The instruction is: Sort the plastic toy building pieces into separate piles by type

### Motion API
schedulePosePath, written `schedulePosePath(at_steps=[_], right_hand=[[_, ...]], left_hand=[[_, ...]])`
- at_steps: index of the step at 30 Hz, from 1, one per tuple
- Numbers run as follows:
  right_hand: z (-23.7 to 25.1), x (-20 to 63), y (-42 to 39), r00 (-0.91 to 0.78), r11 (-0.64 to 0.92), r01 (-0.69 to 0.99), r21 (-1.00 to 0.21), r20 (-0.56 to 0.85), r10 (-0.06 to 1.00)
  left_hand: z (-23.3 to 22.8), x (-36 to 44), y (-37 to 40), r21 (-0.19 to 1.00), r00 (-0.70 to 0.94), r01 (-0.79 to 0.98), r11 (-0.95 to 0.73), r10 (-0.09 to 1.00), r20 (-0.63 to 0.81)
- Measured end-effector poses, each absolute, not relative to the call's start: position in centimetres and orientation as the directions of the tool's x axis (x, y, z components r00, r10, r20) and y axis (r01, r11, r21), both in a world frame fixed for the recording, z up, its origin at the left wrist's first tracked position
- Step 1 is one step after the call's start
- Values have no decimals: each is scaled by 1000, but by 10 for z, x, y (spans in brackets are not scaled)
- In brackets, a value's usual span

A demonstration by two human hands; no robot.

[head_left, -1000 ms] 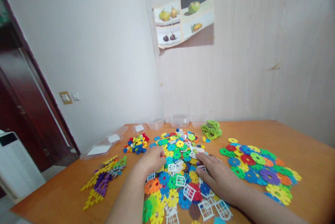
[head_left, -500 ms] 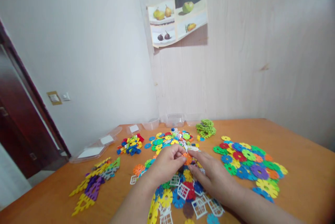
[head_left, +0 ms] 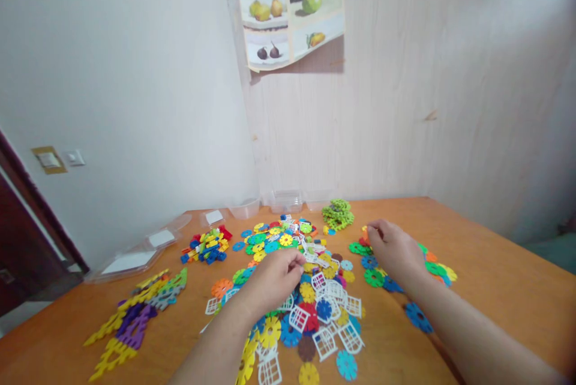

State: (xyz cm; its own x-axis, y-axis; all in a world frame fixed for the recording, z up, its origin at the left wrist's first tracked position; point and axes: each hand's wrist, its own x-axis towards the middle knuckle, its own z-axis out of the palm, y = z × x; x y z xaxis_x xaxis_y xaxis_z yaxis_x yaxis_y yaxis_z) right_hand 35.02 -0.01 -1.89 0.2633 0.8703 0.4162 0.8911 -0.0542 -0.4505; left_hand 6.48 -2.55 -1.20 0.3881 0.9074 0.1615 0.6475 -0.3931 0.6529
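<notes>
Left hand (head_left: 274,280) curled, fingertips resting on the middle pile of plastic discs (head_left: 292,289), right hand (head_left: 393,250) pinching an orange disc (head_left: 365,234) above the right pile (head_left: 405,271)

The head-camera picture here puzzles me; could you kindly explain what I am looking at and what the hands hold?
One camera sits on a person's head, looking forward and down, so the two bare arms entering from below are that person's own. On the orange table lies a middle heap of colourful flower-shaped discs and white window pieces. The left hand rests curled on that heap. The right hand is over a second pile of discs, fingers closed around something orange. Nearby lie green discs, small bricks and yellow-purple fence pieces.
</notes>
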Motion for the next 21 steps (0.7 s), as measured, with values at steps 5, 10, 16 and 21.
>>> schedulePosePath(at_steps=[5, 10, 16, 21], right_hand=[[-18, 377, 6, 341, -235, 908, -347, 286, 896], [-26, 384, 11, 328, -243, 919, -310, 260, 908], [-25, 380, 8, 328, -244, 932, -269, 338, 882], [-19, 352, -1, 81, 50, 948, -315, 389, 918]], left_hand=[[-8, 51, -19, 625, 333, 673, -395, 917, 221], [-4, 35, -11, 597, 287, 706, -381, 924, 251], [-6, 23, -8, 586, 246, 727, -357, 933, 263], [-4, 23, -10, 570, 250, 746, -346, 938, 241]])
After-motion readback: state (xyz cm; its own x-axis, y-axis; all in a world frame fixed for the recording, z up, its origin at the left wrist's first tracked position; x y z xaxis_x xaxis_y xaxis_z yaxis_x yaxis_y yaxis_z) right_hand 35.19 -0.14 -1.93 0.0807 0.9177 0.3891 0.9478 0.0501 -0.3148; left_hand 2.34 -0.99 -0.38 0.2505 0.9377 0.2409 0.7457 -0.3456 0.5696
